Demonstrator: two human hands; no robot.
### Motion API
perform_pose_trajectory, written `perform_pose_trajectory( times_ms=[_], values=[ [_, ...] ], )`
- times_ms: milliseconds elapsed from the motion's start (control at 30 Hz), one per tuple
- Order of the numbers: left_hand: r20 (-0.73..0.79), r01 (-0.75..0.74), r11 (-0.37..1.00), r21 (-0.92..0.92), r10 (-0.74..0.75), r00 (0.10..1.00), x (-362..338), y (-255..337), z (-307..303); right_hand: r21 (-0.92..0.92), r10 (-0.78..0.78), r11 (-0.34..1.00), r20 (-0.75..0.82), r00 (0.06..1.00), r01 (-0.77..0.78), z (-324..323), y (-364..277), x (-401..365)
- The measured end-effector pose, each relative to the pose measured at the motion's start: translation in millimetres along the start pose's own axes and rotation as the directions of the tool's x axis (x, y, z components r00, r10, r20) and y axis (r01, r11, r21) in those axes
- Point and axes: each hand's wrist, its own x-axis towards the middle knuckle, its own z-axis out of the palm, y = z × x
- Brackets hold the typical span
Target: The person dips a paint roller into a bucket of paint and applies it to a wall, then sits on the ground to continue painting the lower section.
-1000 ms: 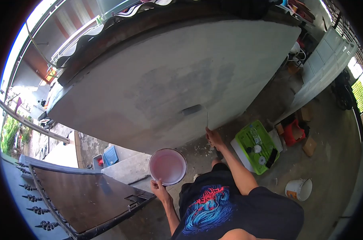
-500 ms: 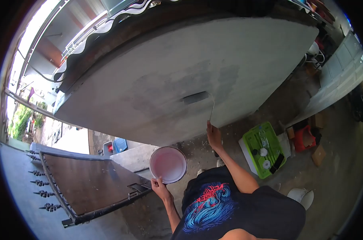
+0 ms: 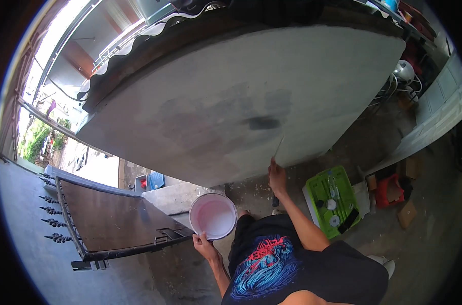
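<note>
My left hand [image 3: 205,247] grips the near rim of a round bucket [image 3: 213,216] with pale pinkish-white liquid inside. My right hand [image 3: 277,179] is closed around the handle of a paint roller [image 3: 279,147], whose thin rod points up toward the pale wall [image 3: 190,147]. A dark, blurred oblong at the rod's far end looks like the roller head against the wall, though its edges are smeared. Darker grey, damp-looking patches spread over the middle of the wall around it.
A green-topped box [image 3: 334,203] holding a bottle and small items stands at right, with a red container [image 3: 388,191] beyond it. To the left is a brown gate [image 3: 116,221] with black spikes. A blue tray [image 3: 156,180] lies behind the bucket.
My right hand and the roller have shifted slightly to the right, and the roller head has become blurred. My left hand still holds the bucket. The whole view has tilted a little.
</note>
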Motion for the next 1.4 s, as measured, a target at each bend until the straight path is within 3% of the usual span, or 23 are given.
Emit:
perform_pose_trajectory(
  times_ms=[67, 267, 400, 567, 700, 800, 900, 967, 1167, 1400],
  values=[
    [0.006, -0.002, 1.0, -0.006, 0.002, 1.0, -2.6, -2.3, 7.0, 0.36, 0.006, 0.933, 0.048, 0.999, -0.022, -26.9, -53.3, -9.7],
    [0.065, 0.009, 1.0, 0.007, -0.01, 0.998, 0.9, -0.9, 22.9, 0.46, -0.27, 0.871, 0.158, 0.95, 0.171, -55.4, -128.8, 9.3],
    [0.05, 0.01, 1.0, -0.025, -0.009, 0.999, -5.6, 7.6, 30.0, 0.578, -0.295, 0.81, 0.26, 0.919, 0.096, -50.6, -131.3, 24.5],
    [0.011, -0.003, 0.999, -0.048, 0.004, 1.0, -5.7, 6.8, 31.6, 0.377, -0.327, 0.887, 0.11, 0.939, 0.265, -37.3, -84.8, 38.9],
    [0.004, -0.016, 1.0, -0.005, 0.016, 1.0, -4.0, 4.8, 28.0, 0.272, -0.273, 0.932, 0.092, 0.958, 0.24, -32.3, -26.8, 35.8],
    [0.033, 0.007, 0.999, 0.045, -0.009, 0.999, 2.6, 0.2, 16.8, 0.242, -0.146, 0.963, 0.087, 0.986, 0.121, -32.9, -3.5, 26.2],
    [0.041, -0.024, 0.999, 0.046, 0.022, 0.999, 4.2, 4.3, 18.6, 0.12, -0.234, 0.965, 0.003, 0.972, 0.232, -32.2, -13.1, 24.4],
    [0.038, -0.022, 0.999, 0.04, 0.021, 0.999, 5.8, 5.3, 19.8, 0.021, -0.416, 0.907, -0.093, 0.905, 0.42, -35.9, -59.4, 24.8],
    [0.025, 0.006, 1.0, 0.004, -0.006, 1.0, 2.1, 1.7, 20.0, 0.144, -0.389, 0.907, -0.066, 0.919, 0.395, -30.6, -126.4, 30.1],
    [-0.025, -0.04, 0.999, -0.015, 0.039, 0.999, -3.8, 0.8, 19.9, 0.08, -0.48, 0.87, -0.089, 0.873, 0.486, -19.3, -35.9, 34.0]
  ],
)
